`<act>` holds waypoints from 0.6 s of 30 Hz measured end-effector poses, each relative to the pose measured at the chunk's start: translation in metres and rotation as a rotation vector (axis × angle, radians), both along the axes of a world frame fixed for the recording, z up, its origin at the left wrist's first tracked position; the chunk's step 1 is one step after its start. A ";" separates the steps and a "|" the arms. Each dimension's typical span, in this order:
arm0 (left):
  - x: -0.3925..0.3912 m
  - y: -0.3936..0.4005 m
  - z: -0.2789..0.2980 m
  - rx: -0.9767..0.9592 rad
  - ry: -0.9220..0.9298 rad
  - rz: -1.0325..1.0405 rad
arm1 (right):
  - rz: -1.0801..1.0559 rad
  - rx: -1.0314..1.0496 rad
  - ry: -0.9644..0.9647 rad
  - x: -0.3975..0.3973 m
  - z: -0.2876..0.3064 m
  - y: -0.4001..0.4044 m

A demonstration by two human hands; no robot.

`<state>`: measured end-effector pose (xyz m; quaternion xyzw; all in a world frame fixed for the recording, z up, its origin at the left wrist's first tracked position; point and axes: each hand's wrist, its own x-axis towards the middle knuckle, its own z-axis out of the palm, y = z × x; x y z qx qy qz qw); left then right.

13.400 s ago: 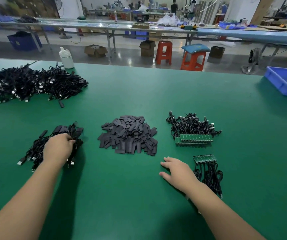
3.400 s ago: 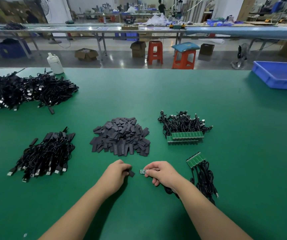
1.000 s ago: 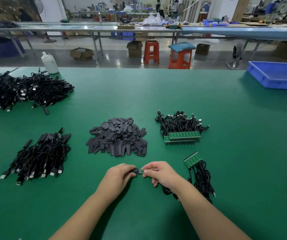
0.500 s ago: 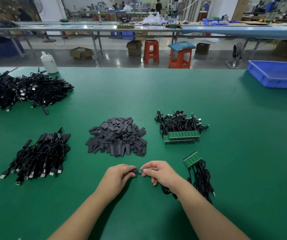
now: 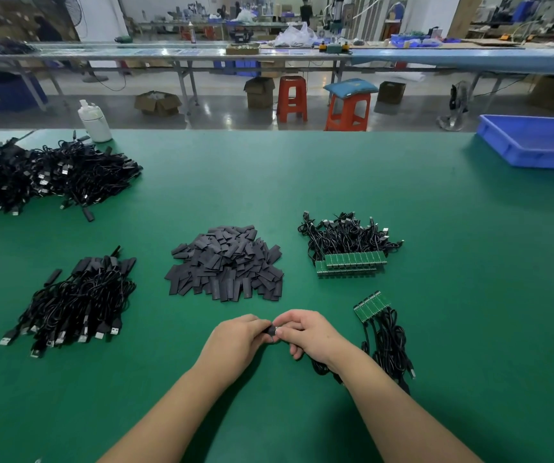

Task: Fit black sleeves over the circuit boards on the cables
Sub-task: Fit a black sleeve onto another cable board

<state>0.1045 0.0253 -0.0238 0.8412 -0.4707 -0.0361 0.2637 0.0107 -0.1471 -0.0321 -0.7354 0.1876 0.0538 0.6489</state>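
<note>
Left hand (image 5: 235,339) pinches a black sleeve (image 5: 271,330); right hand (image 5: 309,332) pinches the circuit board, almost hidden inside it, above the green surface (image 5: 302,182). Sleeved cables (image 5: 78,295) lie left; two bare-board bundles (image 5: 350,262) and the sleeve pile (image 5: 227,264) suggest much work remains.

Green tabletop (image 5: 335,182) fills lower frame. Behind: grey glossy floor (image 5: 222,110), long workbench (image 5: 168,55), two orange stools (image 5: 291,96), cardboard boxes (image 5: 157,102).
</note>
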 end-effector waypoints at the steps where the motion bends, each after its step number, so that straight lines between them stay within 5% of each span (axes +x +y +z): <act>1: 0.000 -0.001 0.000 -0.001 0.010 0.002 | 0.000 -0.004 0.002 0.000 0.000 0.000; 18: -0.005 -0.003 -0.002 -0.111 0.046 0.017 | -0.014 0.005 0.046 0.003 0.001 0.001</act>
